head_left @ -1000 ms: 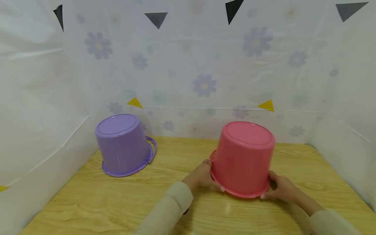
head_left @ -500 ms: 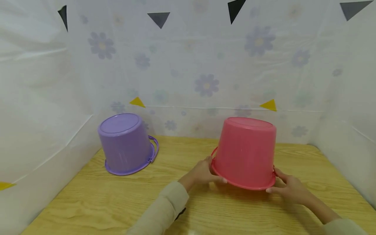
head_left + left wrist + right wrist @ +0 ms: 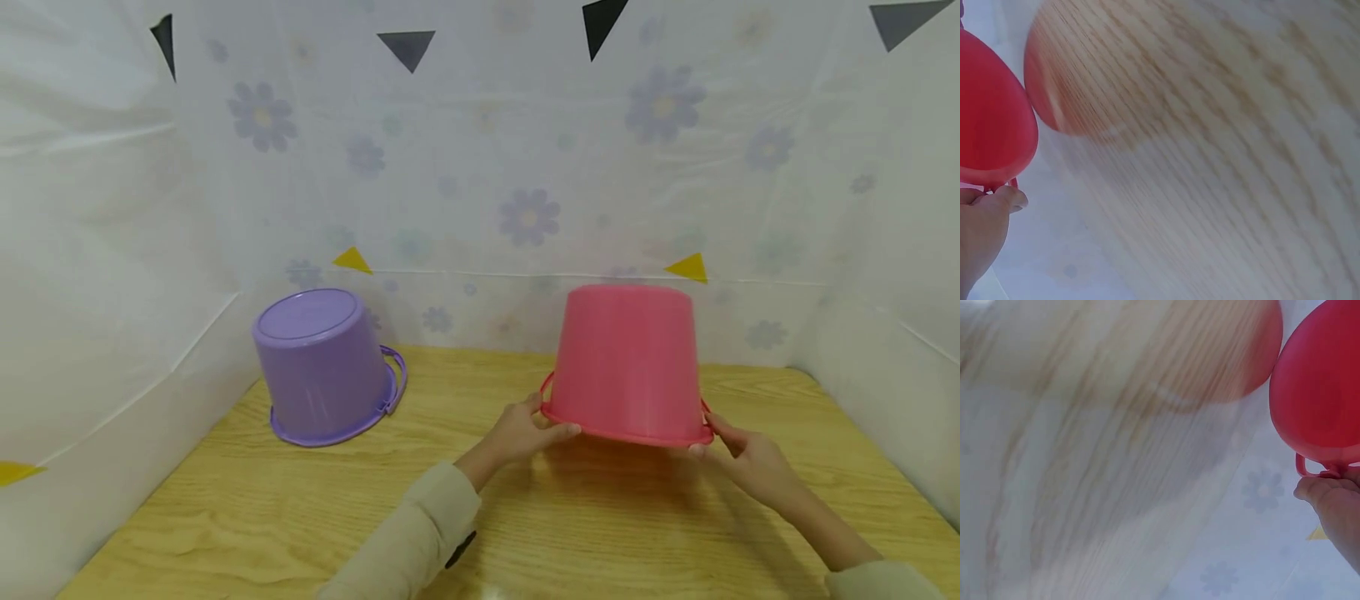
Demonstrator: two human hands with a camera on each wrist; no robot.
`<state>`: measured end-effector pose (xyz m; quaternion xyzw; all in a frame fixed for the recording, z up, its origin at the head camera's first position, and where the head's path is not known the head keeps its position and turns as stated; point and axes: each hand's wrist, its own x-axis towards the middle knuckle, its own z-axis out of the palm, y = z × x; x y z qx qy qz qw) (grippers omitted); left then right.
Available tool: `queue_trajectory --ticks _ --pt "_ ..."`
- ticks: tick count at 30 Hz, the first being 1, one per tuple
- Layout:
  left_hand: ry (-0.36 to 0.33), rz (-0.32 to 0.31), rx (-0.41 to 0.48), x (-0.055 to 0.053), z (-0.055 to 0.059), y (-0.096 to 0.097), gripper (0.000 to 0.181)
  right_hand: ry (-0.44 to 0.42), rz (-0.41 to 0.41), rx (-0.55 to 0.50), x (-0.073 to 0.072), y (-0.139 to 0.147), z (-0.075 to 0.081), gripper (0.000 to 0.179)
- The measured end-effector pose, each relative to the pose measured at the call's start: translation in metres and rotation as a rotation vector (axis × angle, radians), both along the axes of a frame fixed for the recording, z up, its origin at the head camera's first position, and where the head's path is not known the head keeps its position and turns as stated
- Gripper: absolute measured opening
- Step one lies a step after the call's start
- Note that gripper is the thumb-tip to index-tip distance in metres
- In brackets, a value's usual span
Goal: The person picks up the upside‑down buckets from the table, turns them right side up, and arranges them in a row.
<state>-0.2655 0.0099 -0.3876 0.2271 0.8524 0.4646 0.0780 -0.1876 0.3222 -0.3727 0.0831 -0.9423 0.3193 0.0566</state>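
A red plastic bucket (image 3: 628, 367) stands upside down on the right half of the table, its near rim tipped up. My left hand (image 3: 516, 435) grips the rim at the left, where the thin red handle (image 3: 547, 383) shows. At the opposite side my right hand (image 3: 761, 468) pinches the rim between thumb and fingers. Both wrist views look into the bucket's hollow inside (image 3: 988, 106), and its far rim meets the tabletop there. Some fingers are hidden behind the rim.
A purple bucket (image 3: 322, 371) sits upside down at the back left, its handle (image 3: 398, 379) out to the right. The wood-grain table (image 3: 300, 517) ends at a white flowered sheet (image 3: 465, 167) behind, with white side walls.
Both hands have lifted the red bucket's near rim off the table, tipping the bucket back until its flat bottom no longer shows. The purple bucket has stayed put.
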Motion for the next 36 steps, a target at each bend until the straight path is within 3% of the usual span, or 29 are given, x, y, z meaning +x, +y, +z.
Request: queue_trajectory --ticks 6,16,36 --pt "-0.002 0.006 0.045 0.004 0.004 -0.003 0.095 0.029 -0.020 -0.048 0.002 -0.005 0.001 0.061" --pt "0.012 -0.005 0.089 0.006 0.008 -0.004 0.091 0.085 -0.026 -0.067 0.003 -0.012 0.003 0.062" --pt "0.155 -0.050 0.120 0.005 0.007 -0.005 0.079 0.009 -0.035 -0.098 0.002 -0.013 0.007 0.066"
